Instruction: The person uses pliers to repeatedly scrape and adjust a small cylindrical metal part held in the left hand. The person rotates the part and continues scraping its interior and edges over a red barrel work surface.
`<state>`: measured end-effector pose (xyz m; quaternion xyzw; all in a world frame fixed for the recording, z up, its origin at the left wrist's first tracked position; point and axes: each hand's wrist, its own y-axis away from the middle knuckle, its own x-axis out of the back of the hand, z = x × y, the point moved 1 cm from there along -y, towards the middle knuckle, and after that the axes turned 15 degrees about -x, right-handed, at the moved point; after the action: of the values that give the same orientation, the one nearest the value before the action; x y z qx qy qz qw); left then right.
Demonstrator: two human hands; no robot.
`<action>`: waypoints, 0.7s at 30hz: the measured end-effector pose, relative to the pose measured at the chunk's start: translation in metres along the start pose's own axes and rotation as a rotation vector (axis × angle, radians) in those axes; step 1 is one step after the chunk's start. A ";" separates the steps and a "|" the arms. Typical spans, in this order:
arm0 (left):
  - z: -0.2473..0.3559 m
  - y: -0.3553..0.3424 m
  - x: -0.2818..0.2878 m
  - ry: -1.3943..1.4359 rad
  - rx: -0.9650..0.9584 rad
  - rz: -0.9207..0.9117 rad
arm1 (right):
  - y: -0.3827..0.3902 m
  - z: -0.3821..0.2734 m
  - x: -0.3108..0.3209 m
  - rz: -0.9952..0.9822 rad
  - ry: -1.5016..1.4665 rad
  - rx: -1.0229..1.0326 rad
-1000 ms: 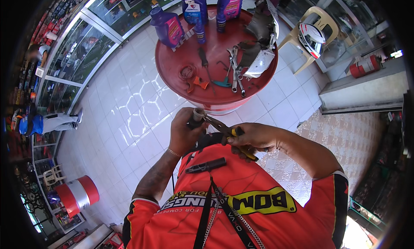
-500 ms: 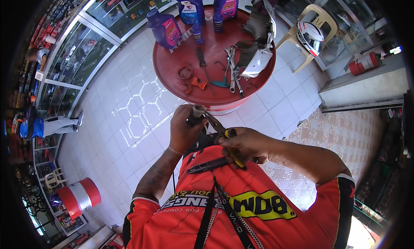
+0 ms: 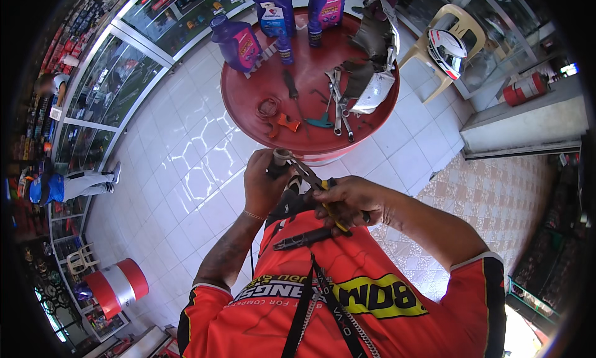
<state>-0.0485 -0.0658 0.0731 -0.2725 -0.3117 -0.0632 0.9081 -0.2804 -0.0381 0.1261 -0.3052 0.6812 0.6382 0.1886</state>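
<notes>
Above the drum's near edge, my left hand (image 3: pixel 259 185) is closed around a short cylindrical part with a pale, open round end (image 3: pixel 282 155) facing up; the rest of it is hidden by the fingers. Beside it, my right hand (image 3: pixel 354 201) grips long-nose pliers (image 3: pixel 308 174) with yellow and black handles. The pliers' tips meet the side of the part, though I cannot tell whether they pinch it. A dark rod-like tool (image 3: pixel 302 239) lies across the front of my red shirt below the right hand; whether the fingers also hold it is unclear.
A red drum top (image 3: pixel 248 110) carries purple bottles (image 3: pixel 236 44), a screwdriver (image 3: pixel 290 84), spanners (image 3: pixel 338 103), an orange piece (image 3: pixel 287 123) and a battered silver-and-dark part (image 3: pixel 375 91). A chair with a helmet (image 3: pixel 447 53) stands at far right. Another person (image 3: pixel 62 185) is at left.
My right hand and the pliers have shifted slightly left, with the right elbow drawn in. The left hand and its part have moved a little left and up.
</notes>
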 end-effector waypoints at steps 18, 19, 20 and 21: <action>-0.042 -0.013 0.031 0.020 0.061 -0.008 | -0.041 -0.023 -0.045 -0.154 -0.218 0.000; -0.048 -0.018 0.037 0.045 0.110 -0.029 | -0.039 -0.023 -0.044 -0.127 -0.127 -0.004; -0.053 -0.022 0.044 -0.045 0.076 -0.027 | -0.037 -0.023 -0.043 -0.102 -0.036 -0.020; -0.056 -0.024 0.048 -0.004 0.065 -0.016 | -0.035 -0.024 -0.041 -0.055 0.037 -0.007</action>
<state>0.0128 -0.1128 0.0763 -0.2404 -0.3174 -0.0600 0.9153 -0.2242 -0.0550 0.1289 -0.3362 0.6736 0.6294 0.1924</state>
